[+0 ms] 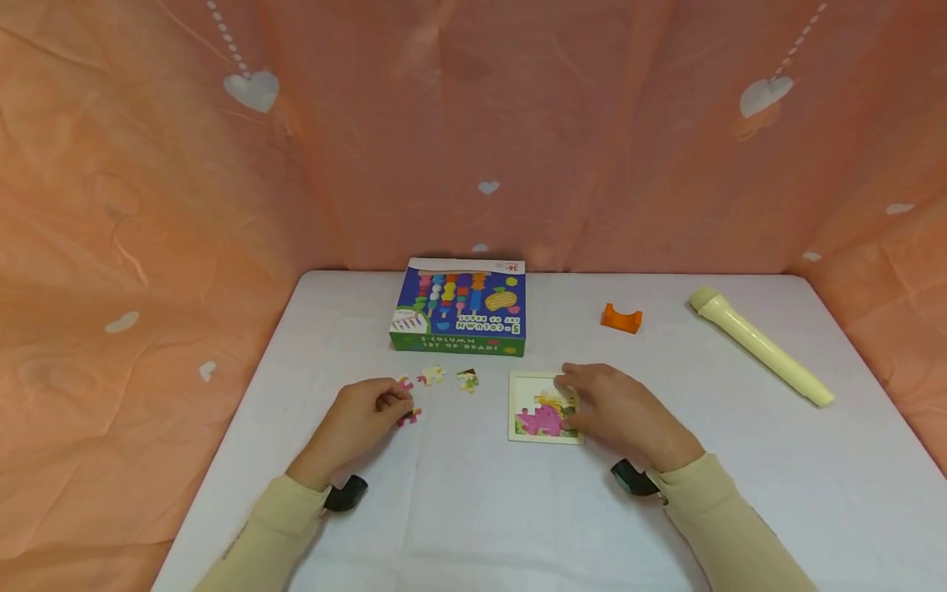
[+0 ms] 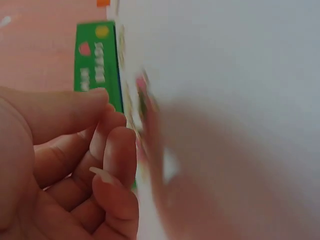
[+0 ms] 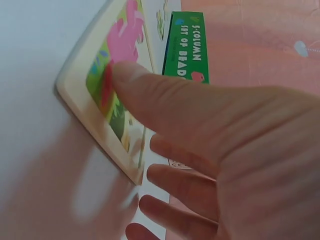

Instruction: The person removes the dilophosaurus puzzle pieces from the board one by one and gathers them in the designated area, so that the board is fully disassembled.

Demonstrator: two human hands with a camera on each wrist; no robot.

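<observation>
My left hand (image 1: 370, 407) hovers at small jigsaw pieces, its fingers loosely curled. In the left wrist view nothing shows between thumb and fingers. A pink and green jigsaw piece (image 1: 411, 417) lies right at the fingertips. Farther back are a pale yellow piece (image 1: 432, 376) and a green and brown piece (image 1: 467, 379). My right hand (image 1: 617, 411) is at the right side of a square puzzle tray (image 1: 512, 411). Its thumb (image 3: 131, 72) touches the picture, and its other fingers are spread beside the tray. Partly filled, the tray shows a joined pink figure (image 1: 540, 419).
A bead-set box (image 1: 459, 345) lies behind the pieces. Farther right are an orange curved block (image 1: 621, 319) and a pale yellow toy microphone (image 1: 762, 345). Orange cloth (image 1: 562, 148) with white hearts hangs behind the white table (image 1: 459, 526).
</observation>
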